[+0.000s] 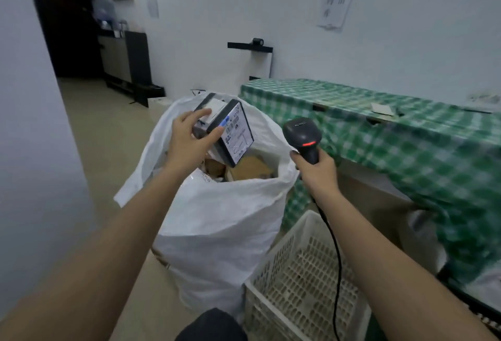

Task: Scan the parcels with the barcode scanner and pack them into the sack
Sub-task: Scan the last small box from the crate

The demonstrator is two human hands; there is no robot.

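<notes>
A: What is the left hand [187, 140] doing?

B: It is holding a boxy grey parcel [225, 130] over the mouth of the white woven sack [217, 218], thumb lying across its white printed label.

A: And the right hand [315, 171]?

B: It is gripping the handle of the black barcode scanner [303, 137], a red light glowing on its rounded head and a cord trailing down.

A: What is sitting around them?

B: Brown cardboard parcels are lying inside the sack; a perforated plastic crate [303, 281] is standing beside it, below the worktop [393, 129] draped in green checked cloth.
</notes>
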